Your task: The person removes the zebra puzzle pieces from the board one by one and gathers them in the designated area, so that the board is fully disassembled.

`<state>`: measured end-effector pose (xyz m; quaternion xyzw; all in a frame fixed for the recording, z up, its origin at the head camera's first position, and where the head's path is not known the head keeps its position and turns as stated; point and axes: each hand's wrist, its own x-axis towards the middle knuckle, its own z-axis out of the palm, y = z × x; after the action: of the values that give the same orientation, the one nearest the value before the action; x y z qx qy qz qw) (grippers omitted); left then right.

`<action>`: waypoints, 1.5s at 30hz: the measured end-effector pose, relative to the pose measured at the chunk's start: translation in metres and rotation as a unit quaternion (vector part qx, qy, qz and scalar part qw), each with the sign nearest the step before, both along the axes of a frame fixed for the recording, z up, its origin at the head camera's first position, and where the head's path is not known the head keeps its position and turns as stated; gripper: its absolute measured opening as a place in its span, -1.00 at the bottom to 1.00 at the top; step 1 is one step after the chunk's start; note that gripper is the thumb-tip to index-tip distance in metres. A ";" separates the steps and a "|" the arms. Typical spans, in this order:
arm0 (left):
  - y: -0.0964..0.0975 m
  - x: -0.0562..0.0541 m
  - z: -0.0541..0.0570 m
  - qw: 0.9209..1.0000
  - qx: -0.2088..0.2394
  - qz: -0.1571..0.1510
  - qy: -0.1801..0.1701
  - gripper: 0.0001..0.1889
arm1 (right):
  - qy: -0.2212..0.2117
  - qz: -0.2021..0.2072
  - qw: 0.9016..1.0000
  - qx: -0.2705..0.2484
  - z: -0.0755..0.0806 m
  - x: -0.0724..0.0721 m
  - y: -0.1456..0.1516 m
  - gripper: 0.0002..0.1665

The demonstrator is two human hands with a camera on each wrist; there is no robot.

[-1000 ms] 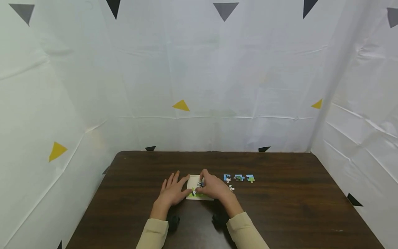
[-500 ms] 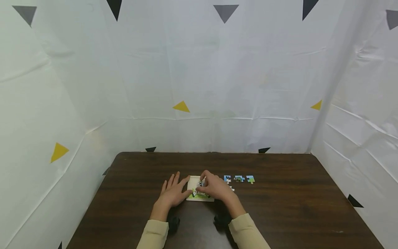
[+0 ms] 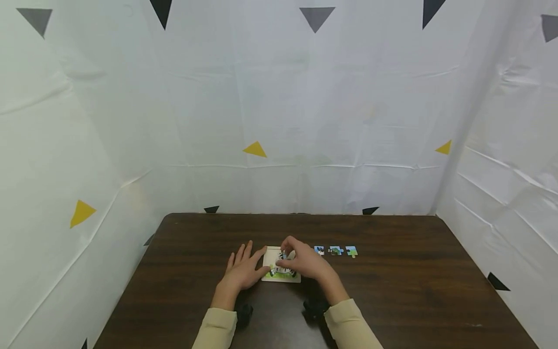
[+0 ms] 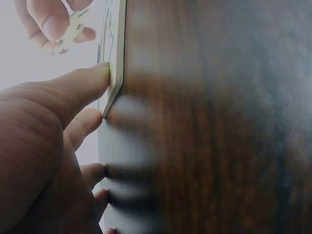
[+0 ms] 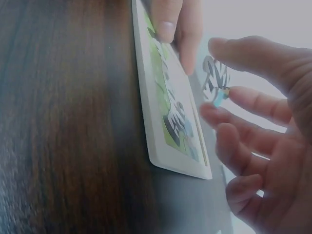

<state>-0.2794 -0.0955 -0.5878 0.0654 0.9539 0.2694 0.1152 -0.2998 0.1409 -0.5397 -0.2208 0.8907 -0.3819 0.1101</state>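
My right hand (image 3: 308, 262) pinches a jigsaw piece (image 5: 215, 80) with black and white stripes and a bit of blue, between thumb and fingers. It holds the piece just above a pale puzzle tray (image 3: 271, 253), apart from it in the right wrist view. Fitted pieces (image 5: 168, 97) in the tray show green ground and striped zebra parts. My left hand (image 3: 241, 272) lies on the table with fingers spread. Its thumb (image 4: 90, 83) rests against the tray's left edge, and a fingertip touches near the tray's corner.
Loose jigsaw pieces lie in a row right of the tray: a striped blue one (image 3: 319, 250), a blue-green one (image 3: 335, 250) and a green one (image 3: 351, 251). The dark wooden table (image 3: 414, 281) meets white sheeting (image 3: 279, 184) at the back.
My right hand has drawn slightly up and to the right with the pinched piece, uncovering more of the zebra picture. It now hides a loose piece beside the tray. My left hand keeps its place.
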 end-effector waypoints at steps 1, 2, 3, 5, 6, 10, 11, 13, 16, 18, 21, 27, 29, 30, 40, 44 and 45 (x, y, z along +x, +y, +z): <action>0.000 0.000 0.001 1.000 -0.001 0.001 -0.001 -0.23 | -0.003 0.002 1.000 0.003 0.000 0.000 0.001 -0.54; 0.000 0.000 0.001 1.000 -0.002 0.002 -0.002 -0.23 | -0.004 0.003 1.000 0.007 0.001 -0.001 0.002 -0.55; 0.001 -0.001 0.002 1.000 -0.002 0.002 -0.001 -0.23 | -0.004 0.007 1.000 0.011 0.002 -0.001 0.002 -0.55; 0.001 -0.003 0.001 1.000 0.001 0.005 0.004 -0.23 | 0.000 0.007 1.000 0.019 0.003 -0.002 0.004 -0.55; 0.001 -0.004 0.000 1.000 0.000 0.006 0.004 -0.23 | 0.002 0.005 1.000 0.022 0.004 -0.002 0.005 -0.54; 0.001 -0.007 -0.005 1.000 0.001 0.007 0.007 -0.23 | 0.002 -0.003 1.000 0.025 0.008 -0.001 0.008 -0.48; 0.000 -0.007 -0.005 1.000 0.000 0.007 0.006 -0.23 | 0.001 -0.003 1.000 0.025 0.009 0.000 0.009 -0.47; 0.000 -0.005 -0.005 1.000 0.001 0.008 0.000 -0.22 | 0.004 -0.003 1.000 0.027 0.012 0.002 0.012 -0.47; 0.000 -0.004 -0.002 1.000 0.002 0.009 0.001 -0.22 | 0.013 -0.007 0.999 0.033 0.016 0.005 0.016 -0.47; 0.000 -0.002 0.005 1.000 0.007 0.010 0.004 -0.22 | 0.022 -0.013 0.999 0.042 0.019 0.006 0.020 -0.47; -0.001 -0.001 0.011 1.000 0.015 0.012 0.010 -0.24 | 0.026 -0.029 0.998 0.052 0.023 0.009 0.026 -0.47; -0.001 -0.004 0.002 1.000 0.013 0.016 0.014 -0.24 | 0.020 -0.055 0.996 0.065 0.030 0.015 0.051 -0.48; -0.001 -0.007 -0.002 1.000 0.010 0.017 0.016 -0.23 | 0.020 -0.066 0.995 0.067 0.032 0.014 0.061 -0.48; -0.001 -0.008 -0.003 1.000 0.009 0.017 0.020 -0.24 | 0.021 -0.073 0.995 0.069 0.033 0.014 0.066 -0.48; 0.000 -0.005 0.004 1.000 0.016 0.017 0.019 -0.25 | -0.011 -0.110 0.987 0.119 0.032 0.009 0.106 -0.49; -0.001 -0.005 0.005 1.000 0.012 0.020 0.017 -0.26 | -0.026 -0.114 0.980 0.162 0.027 0.008 0.114 -0.48; -0.001 -0.006 0.004 1.000 0.009 0.020 0.016 -0.25 | -0.026 -0.116 0.978 0.171 0.026 0.008 0.115 -0.47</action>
<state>-0.2857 -0.0969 -0.5843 0.0514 0.9543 0.2790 0.0935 -0.2917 0.2556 -0.5138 -0.0836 0.9591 -0.2400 0.1244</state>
